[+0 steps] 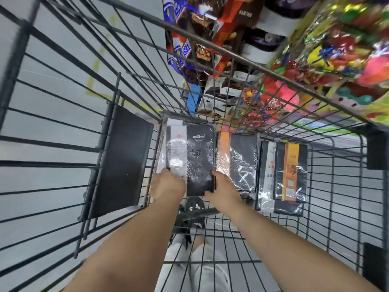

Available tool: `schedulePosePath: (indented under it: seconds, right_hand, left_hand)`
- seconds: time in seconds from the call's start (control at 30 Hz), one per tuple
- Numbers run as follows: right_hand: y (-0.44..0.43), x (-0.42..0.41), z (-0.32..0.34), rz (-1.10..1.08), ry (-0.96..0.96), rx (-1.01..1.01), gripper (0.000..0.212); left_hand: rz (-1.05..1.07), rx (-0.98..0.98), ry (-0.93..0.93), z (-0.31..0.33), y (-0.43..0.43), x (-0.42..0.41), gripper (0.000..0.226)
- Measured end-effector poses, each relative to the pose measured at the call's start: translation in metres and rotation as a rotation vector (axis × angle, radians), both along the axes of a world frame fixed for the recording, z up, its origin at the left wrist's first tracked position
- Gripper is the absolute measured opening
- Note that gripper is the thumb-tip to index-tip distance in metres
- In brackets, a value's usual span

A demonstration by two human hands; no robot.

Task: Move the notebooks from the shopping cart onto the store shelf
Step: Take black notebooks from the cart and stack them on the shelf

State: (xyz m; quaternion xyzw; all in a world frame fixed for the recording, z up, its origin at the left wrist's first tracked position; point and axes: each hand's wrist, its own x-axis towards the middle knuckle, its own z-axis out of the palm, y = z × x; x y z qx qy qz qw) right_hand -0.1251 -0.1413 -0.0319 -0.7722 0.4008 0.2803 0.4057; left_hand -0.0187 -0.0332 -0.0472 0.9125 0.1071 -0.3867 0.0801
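Head view: looking down into a wire shopping cart [15, 68].
Left hand [166, 184]: gripping the near left corner of the white-banded black notebook [197, 157], fingers curling over its edge.
Right hand [224, 187]: gripping the same notebook's near right edge, thumb lying along the side.
White-banded black notebook: lying flat in shrink wrap at the left end of the cart floor, topping a small stack.
Orange-banded black notebook [240, 161]: lying just beside it on the right, also shrink-wrapped.
Third notebook stack [290, 171]: resting further right, the top one carrying an orange strip and overlapping one with a white band.
Black flap [124, 161]: hanging on the grille left of the notebooks.
Chocolate packs [202, 39]: showing beyond the cart's far wall.
Wrapped candies [336, 39]: piling up right of the chocolate, blurred.
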Motion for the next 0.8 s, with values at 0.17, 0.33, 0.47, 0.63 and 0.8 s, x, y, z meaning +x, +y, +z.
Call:
schedulePosePath:
  seconds: [0.17, 0.33, 0.47, 0.63, 0.8]
  right_hand:
    - [0.002, 0.005, -0.013, -0.094, 0.017, 0.035, 0.059]
    - [-0.007, 0.007, -0.022, -0.324, -0.016, 0.176, 0.055]
    - [-0.016, 0.008, -0.024, -0.371, -0.024, 0.244, 0.054]
    - [-0.006, 0.016, -0.022, -0.400, -0.004, 0.271, 0.046]
    - [0.024, 0.030, -0.027, -0.472, 0.023, 0.254, 0.055]
  left_hand:
    - [0.131, -0.117, 0.055, -0.025, 0.000, -0.003, 0.059]
    - [0.326, -0.278, 0.056, -0.026, 0.005, -0.001, 0.047]
    - [0.418, -0.388, 0.092, -0.007, 0.009, 0.005, 0.054]
    - [0.165, -0.512, -0.050, 0.034, 0.012, 0.016, 0.024]
    - [-0.155, -0.472, -0.211, 0.084, 0.020, 0.039, 0.026]
